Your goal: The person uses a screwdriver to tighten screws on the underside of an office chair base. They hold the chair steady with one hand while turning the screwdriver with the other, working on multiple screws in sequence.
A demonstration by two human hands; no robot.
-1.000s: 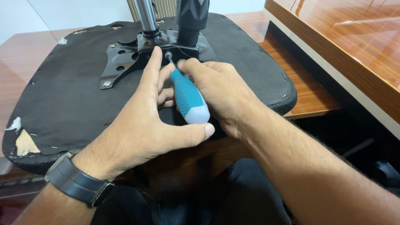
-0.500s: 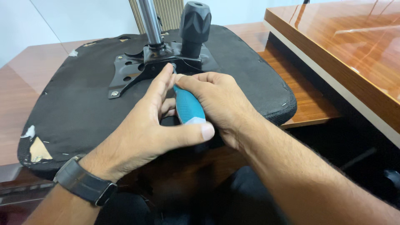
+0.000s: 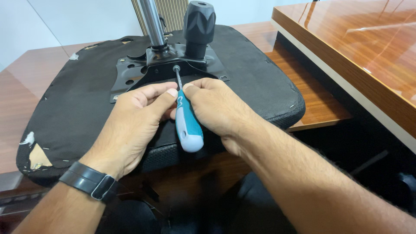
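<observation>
An upturned black office chair seat (image 3: 78, 108) lies on a wooden table, its black metal mounting plate (image 3: 143, 71) facing up. A screwdriver (image 3: 187, 125) with a teal and white handle rests with its tip on a screw in that plate. My left hand (image 3: 130, 125) and my right hand (image 3: 216, 110) pinch the upper part of the handle from either side, fingertips meeting at the shaft. A black watch sits on my left wrist.
A chrome gas-lift column (image 3: 152, 21) and a black knob (image 3: 199, 26) rise from the plate just behind the screwdriver tip. A glossy wooden desk top (image 3: 359, 52) runs along the right. The seat fabric is torn at its near left corner (image 3: 37, 156).
My left palm, which wrapped under the end of the handle, has slid up; both hands now hold the handle near the shaft and its white end is bare. The camera view shifted slightly.
</observation>
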